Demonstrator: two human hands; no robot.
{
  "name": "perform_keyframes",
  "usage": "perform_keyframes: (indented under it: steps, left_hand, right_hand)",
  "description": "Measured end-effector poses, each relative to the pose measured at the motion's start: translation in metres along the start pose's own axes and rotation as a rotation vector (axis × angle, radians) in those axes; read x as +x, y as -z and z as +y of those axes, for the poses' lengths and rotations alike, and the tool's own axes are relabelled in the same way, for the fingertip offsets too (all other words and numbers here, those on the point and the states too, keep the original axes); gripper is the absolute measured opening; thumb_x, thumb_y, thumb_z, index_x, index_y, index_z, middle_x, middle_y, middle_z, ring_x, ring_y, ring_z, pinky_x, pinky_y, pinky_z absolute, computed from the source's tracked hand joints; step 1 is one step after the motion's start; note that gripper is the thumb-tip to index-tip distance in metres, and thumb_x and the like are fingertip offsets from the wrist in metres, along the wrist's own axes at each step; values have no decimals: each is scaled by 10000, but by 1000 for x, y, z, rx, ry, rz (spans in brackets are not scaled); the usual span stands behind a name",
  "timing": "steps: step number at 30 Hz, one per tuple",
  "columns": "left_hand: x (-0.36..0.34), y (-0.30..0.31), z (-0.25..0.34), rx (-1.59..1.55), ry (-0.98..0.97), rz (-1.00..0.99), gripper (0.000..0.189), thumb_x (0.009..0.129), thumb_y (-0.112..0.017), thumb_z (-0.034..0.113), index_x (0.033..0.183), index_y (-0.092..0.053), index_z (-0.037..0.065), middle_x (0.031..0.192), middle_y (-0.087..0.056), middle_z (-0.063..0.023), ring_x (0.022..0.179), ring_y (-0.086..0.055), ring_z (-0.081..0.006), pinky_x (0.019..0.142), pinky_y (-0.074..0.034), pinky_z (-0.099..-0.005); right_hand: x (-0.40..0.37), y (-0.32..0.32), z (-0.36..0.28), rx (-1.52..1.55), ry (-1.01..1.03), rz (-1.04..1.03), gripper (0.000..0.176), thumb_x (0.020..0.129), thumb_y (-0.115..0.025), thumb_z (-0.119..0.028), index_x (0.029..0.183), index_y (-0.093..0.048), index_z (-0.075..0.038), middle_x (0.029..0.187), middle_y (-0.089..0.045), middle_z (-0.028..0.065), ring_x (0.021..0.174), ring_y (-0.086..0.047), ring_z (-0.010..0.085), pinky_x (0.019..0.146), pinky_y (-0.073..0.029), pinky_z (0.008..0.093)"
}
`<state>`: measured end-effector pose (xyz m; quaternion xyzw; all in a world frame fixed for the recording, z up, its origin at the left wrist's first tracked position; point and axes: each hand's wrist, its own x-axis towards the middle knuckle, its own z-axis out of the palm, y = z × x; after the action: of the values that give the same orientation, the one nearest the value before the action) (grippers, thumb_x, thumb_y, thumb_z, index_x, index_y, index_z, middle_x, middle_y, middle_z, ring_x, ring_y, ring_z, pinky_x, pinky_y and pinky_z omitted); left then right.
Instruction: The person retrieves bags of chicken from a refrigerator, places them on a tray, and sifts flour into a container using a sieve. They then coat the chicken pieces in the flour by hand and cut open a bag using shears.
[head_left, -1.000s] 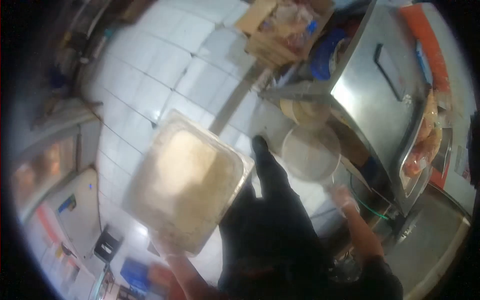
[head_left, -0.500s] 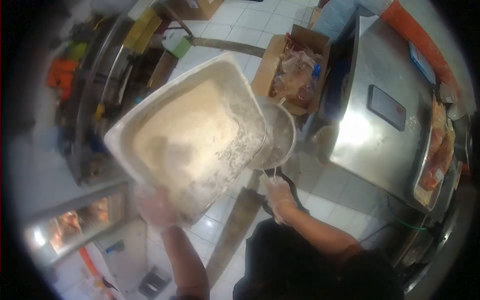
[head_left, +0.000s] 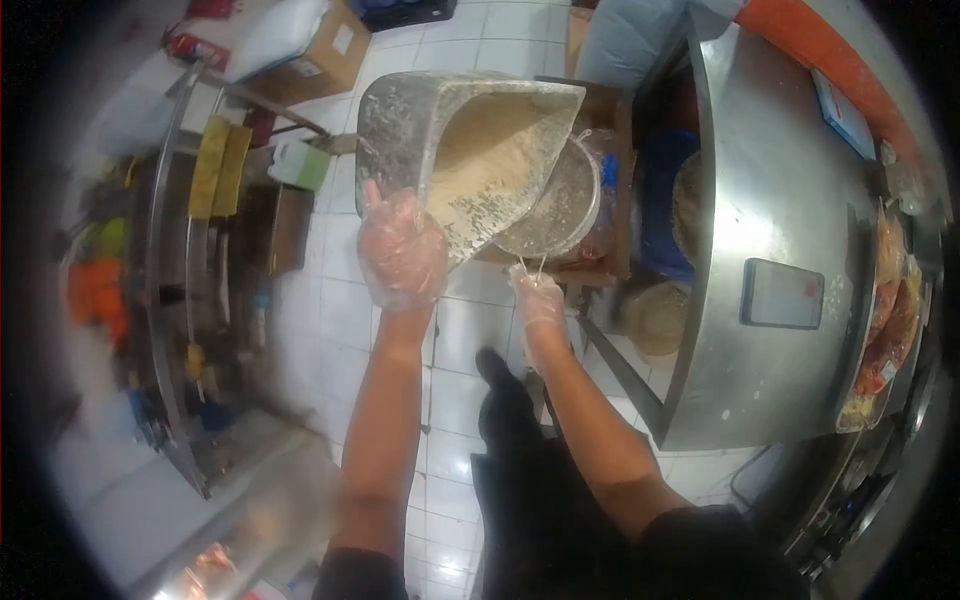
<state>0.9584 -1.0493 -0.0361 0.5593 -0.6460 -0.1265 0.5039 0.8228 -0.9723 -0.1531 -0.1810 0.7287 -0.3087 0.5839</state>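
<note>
My left hand (head_left: 403, 250), in a clear plastic glove, is closed on the near edge of a grey-white tub (head_left: 392, 125). The tub is tipped on its side, its mouth facing right. Pale flour-like powder (head_left: 490, 145) with darker crumbs lies inside, reaching down to the lower corner. Right beside that corner is a round sieve (head_left: 560, 208) with crumbs in it; the tub hides its left part. My right hand (head_left: 538, 305), also gloved, grips the sieve's wire handle. What supports the sieve underneath is hidden.
At right stands a steel table (head_left: 760, 370) bearing a phone (head_left: 783, 293) and a tray of food (head_left: 880, 340). A cardboard box (head_left: 605, 268) sits behind the sieve. Metal shelving (head_left: 165, 300) lines the left, near a white-and-green jug (head_left: 300, 165). Tiled floor (head_left: 455, 330) lies below.
The tub has swung up and right and tipped much further over, toward the sieve. My left hand moved up and right with it. My right hand keeps the sieve handle, slightly higher in view.
</note>
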Motion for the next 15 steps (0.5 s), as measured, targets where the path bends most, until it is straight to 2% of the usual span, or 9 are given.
perform_keyframes:
  steps: [2,3,5,6,7,8,10,11,15]
  left_hand:
    - [0,0,-10,202,-172,-91,113,746,-559,-108,735,-528,0,711,-518,-80,604,-484,-206,670,-458,-315]
    - [-1,1,-12,184,-159,-120,113,746,-559,-108,735,-528,0,711,-518,-80,604,-484,-206,670,-458,-315]
    - [9,-12,-1,527,-141,-242,170,670,-558,-124,633,-465,13,650,-474,-116,591,-470,-310,772,-488,-371]
    - [9,-16,-5,498,-167,-248,170,670,-558,-124,633,-465,13,650,-474,-116,591,-470,-310,772,-488,-371]
    - [1,-19,-9,415,-245,-237,164,624,-541,-91,605,-434,32,595,-415,-94,538,-424,-295,924,-403,-455]
    - [-7,-22,-12,335,-314,-222,162,579,-523,-58,576,-404,50,541,-357,-71,484,-377,-279,1076,-317,-538]
    - [-17,-29,-23,256,-356,-256,160,593,-524,-58,563,-406,45,541,-362,-70,466,-358,-274,1070,-318,-559]
    - [-15,-37,-25,203,-388,-205,166,597,-526,-65,563,-408,48,537,-360,-68,468,-361,-273,1065,-323,-565]
    - [-5,-53,-39,176,-427,-84,193,623,-529,-95,566,-416,50,536,-372,-56,472,-371,-251,1065,-338,-548]
  right_hand:
    - [-6,-5,-7,86,-79,67,423,779,-629,-419,918,-644,-20,852,-636,135,797,-591,254,756,-446,377]
    - [-11,-12,-17,51,-165,121,444,776,-605,-424,934,-642,-10,920,-655,166,860,-613,300,791,-450,407]
    - [20,-17,-3,-2,-203,98,446,796,-610,-427,977,-636,-20,938,-649,160,886,-603,294,808,-446,416]
    - [33,-18,-6,-71,-196,65,450,816,-615,-430,1020,-630,-30,956,-643,154,912,-592,287,825,-442,424]
    - [40,-16,-3,-137,-183,91,447,813,-612,-445,996,-645,-38,940,-652,145,871,-604,269,767,-458,418]
    - [41,-13,-4,-127,-194,103,447,813,-612,-445,996,-645,-38,940,-652,145,871,-604,269,767,-458,418]
    - [41,-13,0,21,-186,50,456,807,-611,-468,974,-657,-46,925,-660,141,816,-613,255,699,-462,409]
    - [43,-12,2,37,-210,61,456,807,-611,-468,974,-657,-46,925,-660,141,816,-613,255,699,-462,409]
    - [63,-7,5,-55,-43,107,489,812,-601,-506,952,-655,-41,930,-657,146,787,-615,245,664,-458,407]
